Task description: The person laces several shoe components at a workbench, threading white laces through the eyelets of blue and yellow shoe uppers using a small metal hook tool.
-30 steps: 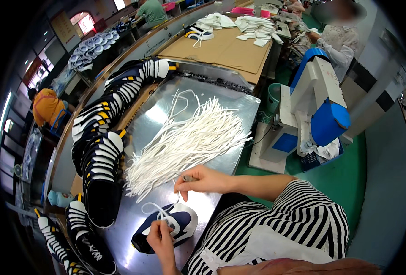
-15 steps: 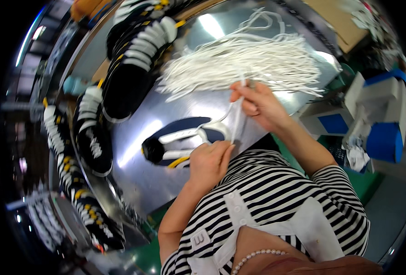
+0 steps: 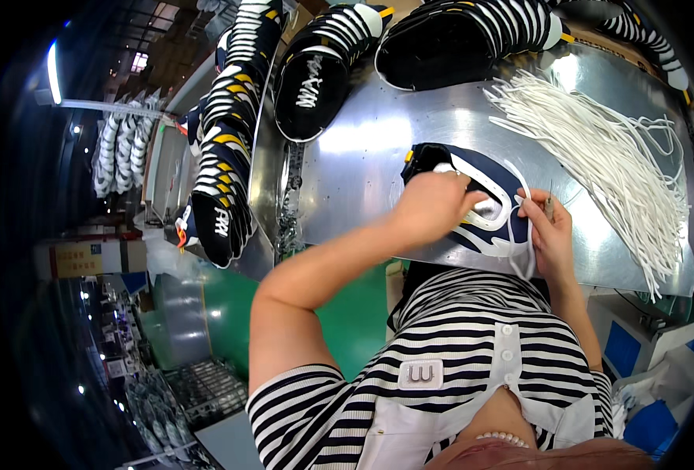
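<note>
1. The low-cut navy, white and black fabric shoe upper [image 3: 503, 177] lies on the shiny grey metal surface [image 3: 347, 196], close to the edge nearest the person; a bundle of loose white laces [image 3: 605, 172] lies toward the right edge.
2. The left hand [image 3: 434, 205] is bent over the upper's opening, fingers partly curled; whether it grips the material cannot be told.
3. The right hand [image 3: 549, 227] is pinched nearly closed on a long flat white lace [image 3: 531, 252], with a slim metal-tipped tool [image 3: 549, 207] also between its fingers.
4. The step in hand looks like working the lace at the front of the upper's throat. The next move seems to call for a steadied upper and a lace drawn through untwisted.
5. White script-like marks show inside the black-and-white striped stacked uppers [image 3: 309, 94] at the far left corner; a small pale patch [image 3: 421, 374] on the striped shirt [image 3: 472, 337] bears a dark character, and a carton [image 3: 81, 258] beyond the left edge carries print.
</note>
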`<state>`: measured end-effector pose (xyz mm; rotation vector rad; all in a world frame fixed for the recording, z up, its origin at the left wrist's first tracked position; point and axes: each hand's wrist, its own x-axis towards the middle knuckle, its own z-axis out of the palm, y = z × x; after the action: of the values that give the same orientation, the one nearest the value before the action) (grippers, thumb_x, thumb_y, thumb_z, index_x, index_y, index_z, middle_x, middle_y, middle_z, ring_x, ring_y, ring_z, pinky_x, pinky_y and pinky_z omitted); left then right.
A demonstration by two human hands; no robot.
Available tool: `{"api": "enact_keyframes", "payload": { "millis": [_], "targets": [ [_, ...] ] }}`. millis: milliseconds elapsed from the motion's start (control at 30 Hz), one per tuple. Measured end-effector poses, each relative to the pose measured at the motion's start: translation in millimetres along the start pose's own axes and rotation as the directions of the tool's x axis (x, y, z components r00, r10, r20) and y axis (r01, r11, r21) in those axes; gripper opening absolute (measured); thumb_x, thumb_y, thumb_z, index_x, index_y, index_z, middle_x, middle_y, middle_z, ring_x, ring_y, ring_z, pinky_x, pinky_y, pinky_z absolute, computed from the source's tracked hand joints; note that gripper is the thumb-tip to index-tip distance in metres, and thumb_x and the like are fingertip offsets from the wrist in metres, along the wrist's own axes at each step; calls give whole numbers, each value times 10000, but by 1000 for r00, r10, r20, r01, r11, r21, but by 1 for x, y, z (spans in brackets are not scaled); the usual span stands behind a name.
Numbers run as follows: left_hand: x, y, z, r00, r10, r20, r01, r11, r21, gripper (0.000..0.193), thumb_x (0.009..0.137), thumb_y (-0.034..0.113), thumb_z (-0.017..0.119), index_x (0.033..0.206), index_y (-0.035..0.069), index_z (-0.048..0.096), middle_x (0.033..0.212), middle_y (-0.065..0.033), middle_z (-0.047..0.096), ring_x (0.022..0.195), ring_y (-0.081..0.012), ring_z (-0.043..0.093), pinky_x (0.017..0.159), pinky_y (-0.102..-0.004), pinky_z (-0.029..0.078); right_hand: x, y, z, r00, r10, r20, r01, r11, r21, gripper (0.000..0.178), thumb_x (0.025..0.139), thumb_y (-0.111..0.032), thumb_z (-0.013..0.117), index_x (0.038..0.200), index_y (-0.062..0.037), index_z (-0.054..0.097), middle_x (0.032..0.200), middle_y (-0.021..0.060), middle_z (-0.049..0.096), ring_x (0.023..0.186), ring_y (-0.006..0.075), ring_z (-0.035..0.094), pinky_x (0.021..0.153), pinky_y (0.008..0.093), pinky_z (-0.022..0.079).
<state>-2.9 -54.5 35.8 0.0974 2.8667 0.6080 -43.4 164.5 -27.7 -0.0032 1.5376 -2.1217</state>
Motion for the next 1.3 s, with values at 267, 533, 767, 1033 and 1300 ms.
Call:
{"api": "enact_keyframes", "payload": {
  "millis": [267,533,767,1033,1300],
  "targets": [
    [34,-31,13,724,-79,686,676,283,-680,752,932,633,497,1178,-71,594,1154,-218,654,1060,-211,633,914,-301,525,20,3,10,999,-22,45,26,996,-90,169,959,-175,607,1035,-25,615,775,20,656,520,-1,377,460,166,262],
    [28,-2,32,843,82,531,519,134,-844,718,994,511,466,1367,-102,431,1341,-206,527,1262,-250,508,1093,-348,397,32,-1,13,935,-355,-4,344,908,-241,151,975,-135,574,1044,-6,610,808,21,672,695,45,555,644,189,423],
    [8,24,18,979,50,196,196,10,-981,636,1031,452,418,1408,-60,423,1441,-129,466,1345,-225,416,1134,-327,301,9,-16,32,960,-281,15,281,958,-48,110,969,-106,568,1023,-16,599,844,73,696,507,-6,359,464,148,269],
    [20,23,32,992,-114,45,37,-76,-996,441,1006,335,536,1242,-34,596,1179,-126,643,1147,-203,580,1024,-310,424,1,-11,36,971,-238,-30,239,971,22,71,949,-103,573,942,-33,572,845,121,699,494,-6,340,459,146,270],
    [15,22,24,977,-207,-58,-53,28,-998,195,906,137,688,1054,9,689,983,-37,697,864,-111,641,750,-232,498,-5,-2,38,971,-237,12,237,971,34,53,948,-62,598,940,-10,604,864,71,696,804,79,613,727,205,463]
  ]
}}
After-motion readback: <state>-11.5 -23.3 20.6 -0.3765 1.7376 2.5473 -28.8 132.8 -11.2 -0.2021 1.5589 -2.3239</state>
